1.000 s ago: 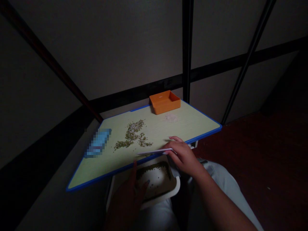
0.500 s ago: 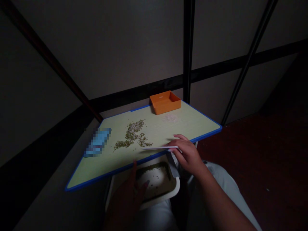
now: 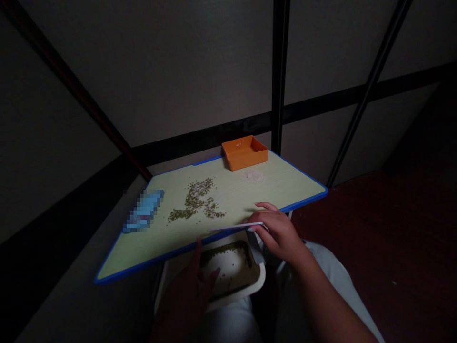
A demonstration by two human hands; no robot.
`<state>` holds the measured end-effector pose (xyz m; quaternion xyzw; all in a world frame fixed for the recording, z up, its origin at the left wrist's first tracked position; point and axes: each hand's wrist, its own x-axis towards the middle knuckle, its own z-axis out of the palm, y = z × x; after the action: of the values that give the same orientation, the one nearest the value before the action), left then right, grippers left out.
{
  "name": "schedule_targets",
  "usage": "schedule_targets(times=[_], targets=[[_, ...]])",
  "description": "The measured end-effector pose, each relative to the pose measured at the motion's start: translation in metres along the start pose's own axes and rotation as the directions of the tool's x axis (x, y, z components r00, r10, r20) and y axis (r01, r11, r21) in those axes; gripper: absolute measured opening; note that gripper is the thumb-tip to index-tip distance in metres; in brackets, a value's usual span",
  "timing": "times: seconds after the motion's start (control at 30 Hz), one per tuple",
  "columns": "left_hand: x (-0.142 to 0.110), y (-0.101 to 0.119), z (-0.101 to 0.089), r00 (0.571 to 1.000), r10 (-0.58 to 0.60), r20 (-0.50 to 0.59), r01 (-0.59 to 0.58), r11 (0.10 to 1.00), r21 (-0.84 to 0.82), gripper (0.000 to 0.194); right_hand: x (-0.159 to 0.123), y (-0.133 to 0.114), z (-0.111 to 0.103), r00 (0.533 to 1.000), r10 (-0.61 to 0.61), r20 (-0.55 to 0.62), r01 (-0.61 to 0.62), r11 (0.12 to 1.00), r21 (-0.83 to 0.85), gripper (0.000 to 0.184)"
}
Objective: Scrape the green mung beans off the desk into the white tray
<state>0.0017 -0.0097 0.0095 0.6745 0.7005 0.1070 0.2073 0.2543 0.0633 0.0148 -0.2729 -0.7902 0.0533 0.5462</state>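
In the head view, my right hand [image 3: 276,231] is closed on a thin, flat white card [image 3: 237,226], held low over the near edge of the pale green tabletop [image 3: 278,186]. Left of the card lies a loose scatter of small green-brown grains [image 3: 196,197]. My left hand [image 3: 187,286], in deep shadow, is below the table's front edge with its forefinger and thumb apart. It is at the left of a white tub [image 3: 255,286], which has dark grains along its inner sides. The other fingers of that hand are hard to make out.
An orange open box [image 3: 248,159] stands at the table's back, with a small pale pinkish heap [image 3: 253,176] before it. A blurred blue object [image 3: 144,212] lies at the left edge. A dark-framed panel wall [image 3: 200,71] rises close behind.
The card in my right hand first lifted slightly and shifted right, then its far end dipped back down to the table's near edge. My left hand and the grain scatter look nearly unchanged.
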Motion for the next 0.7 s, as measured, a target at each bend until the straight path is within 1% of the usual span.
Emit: schedule_targets(times=[0.13,0.23,0.33,0.53,0.63,0.7], targets=[[0.002,-0.004,0.003,1.000,-0.004,-0.011,0.004,1.000,-0.002,0.083,-0.001,-0.004,-0.004,0.999,-0.021,0.024,0.021,1.000,0.017,0.015],[0.004,-0.008,0.006,1.000,-0.008,-0.021,0.008,1.000,0.005,0.087,-0.001,-0.007,-0.005,0.998,-0.051,0.040,0.050,0.998,0.038,0.014],[0.005,-0.010,0.008,1.000,-0.007,-0.028,0.007,1.000,0.011,0.087,0.001,-0.010,-0.005,0.997,-0.069,0.022,0.068,0.996,0.056,0.017],[0.005,-0.010,0.007,1.000,-0.007,-0.021,0.007,1.000,0.011,0.086,0.002,-0.010,-0.007,0.997,-0.036,-0.070,0.033,0.999,-0.039,0.018],[0.004,-0.008,0.006,0.999,-0.008,-0.033,0.009,1.000,0.006,0.084,0.001,-0.006,-0.007,0.998,-0.007,-0.070,0.000,0.996,-0.088,0.019],[0.003,-0.007,0.006,0.999,-0.002,-0.042,0.002,1.000,-0.001,0.083,0.000,-0.004,-0.005,0.999,-0.006,-0.044,0.001,0.994,-0.106,0.019]])
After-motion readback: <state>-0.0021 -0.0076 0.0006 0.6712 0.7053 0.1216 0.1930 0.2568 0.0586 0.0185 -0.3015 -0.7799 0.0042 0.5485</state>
